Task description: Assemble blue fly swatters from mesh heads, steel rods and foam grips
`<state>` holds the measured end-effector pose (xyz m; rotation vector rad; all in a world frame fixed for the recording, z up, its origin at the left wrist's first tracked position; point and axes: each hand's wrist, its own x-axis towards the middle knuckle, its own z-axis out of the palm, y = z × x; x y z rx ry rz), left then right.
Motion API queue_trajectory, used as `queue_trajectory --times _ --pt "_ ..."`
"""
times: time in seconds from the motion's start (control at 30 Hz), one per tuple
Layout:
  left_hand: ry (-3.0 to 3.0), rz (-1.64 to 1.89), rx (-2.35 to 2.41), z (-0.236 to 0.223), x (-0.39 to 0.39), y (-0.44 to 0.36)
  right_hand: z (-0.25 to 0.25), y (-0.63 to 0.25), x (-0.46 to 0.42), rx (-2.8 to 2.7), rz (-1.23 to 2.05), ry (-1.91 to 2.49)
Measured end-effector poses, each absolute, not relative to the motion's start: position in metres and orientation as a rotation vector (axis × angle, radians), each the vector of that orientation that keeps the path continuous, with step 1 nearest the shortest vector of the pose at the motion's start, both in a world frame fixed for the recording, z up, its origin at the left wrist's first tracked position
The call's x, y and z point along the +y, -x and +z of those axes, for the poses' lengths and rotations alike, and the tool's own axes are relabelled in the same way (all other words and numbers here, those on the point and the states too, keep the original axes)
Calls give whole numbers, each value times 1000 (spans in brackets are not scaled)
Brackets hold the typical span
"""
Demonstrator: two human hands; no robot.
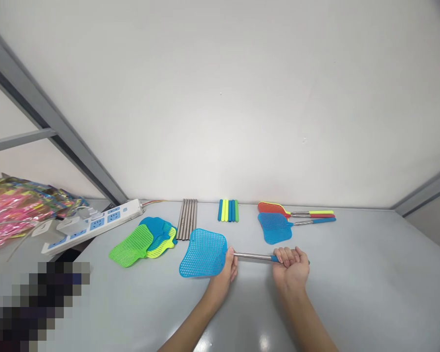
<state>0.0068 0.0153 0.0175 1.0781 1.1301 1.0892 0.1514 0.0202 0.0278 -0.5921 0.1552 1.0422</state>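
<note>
A fly swatter (204, 253) with a blue mesh head, metal rod and blue grip is held level above the table. My left hand (228, 270) pinches it where the head meets the rod. Around the blue grip, my right hand (291, 264) is closed; the grip's end shows past the fingers. Behind, a blue swatter (275, 227) lies beside a red swatter (273, 209) and a partly hidden yellow one. Metal rods (187, 219) and coloured grips (228, 210) stand in rows near the wall. Loose heads lie left, a green head (132, 245) on top of blue and yellow ones.
A white power strip (95, 226) with plugs lies along the table's left edge. Beyond it are clear bags of pink items (18, 215). A white wall (223, 98) backs the grey table (370, 283). Grey frame posts (58, 117) rise at the sides.
</note>
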Motion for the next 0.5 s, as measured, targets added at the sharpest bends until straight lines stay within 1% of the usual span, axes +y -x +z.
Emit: queue_trajectory --times 0.5 --pt "-1002 1017 1219 22 11 -14 26 -146 19 209 1091 551"
